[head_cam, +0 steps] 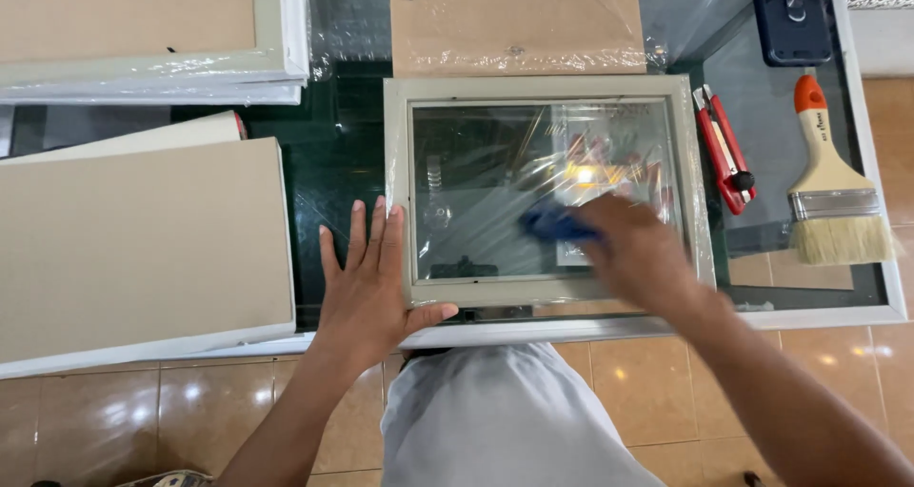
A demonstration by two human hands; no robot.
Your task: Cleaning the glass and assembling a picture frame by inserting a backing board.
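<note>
A pale grey picture frame [543,87] with a glass pane [476,192] lies flat on a glass-topped table. My left hand [371,282] rests flat with fingers spread on the frame's lower left corner. My right hand [638,254], blurred by motion, presses a blue cloth [552,224] against the glass near the pane's middle.
A brown backing board [514,20] wrapped in plastic film lies behind the frame. Right of it are a red utility knife [725,154], a wide paintbrush [833,197] and a dark tool [790,16]. Beige boards [143,249] and stacked frames [152,73] fill the left side.
</note>
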